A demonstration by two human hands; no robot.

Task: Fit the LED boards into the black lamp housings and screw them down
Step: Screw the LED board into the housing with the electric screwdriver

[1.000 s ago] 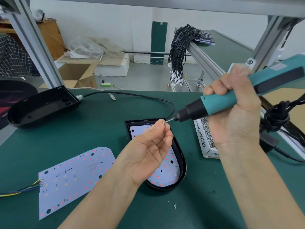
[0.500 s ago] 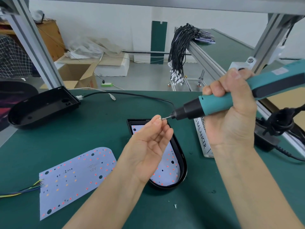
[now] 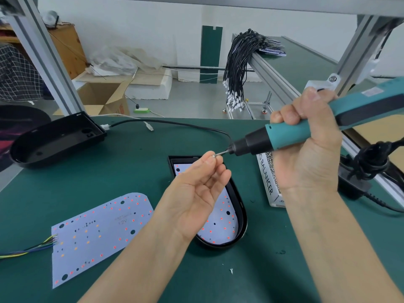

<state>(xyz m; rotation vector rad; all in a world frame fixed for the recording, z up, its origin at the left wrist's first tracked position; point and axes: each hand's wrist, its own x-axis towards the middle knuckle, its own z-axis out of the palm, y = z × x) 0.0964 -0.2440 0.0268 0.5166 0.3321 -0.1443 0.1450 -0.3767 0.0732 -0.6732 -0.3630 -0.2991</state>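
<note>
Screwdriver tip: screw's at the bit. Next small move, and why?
Probably seat the screw on the bit, then let go. The left hand pinches it at the tip of the electric screwdriver, which the right hand grips above the housing, where the LED board lies.

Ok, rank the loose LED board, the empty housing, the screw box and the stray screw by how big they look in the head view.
1. Loose LED board and empty housing: look alike; the board lies nearer, so unranked.
2. Screw box, partly hidden by the right hand.
3. Stray screw.
</note>
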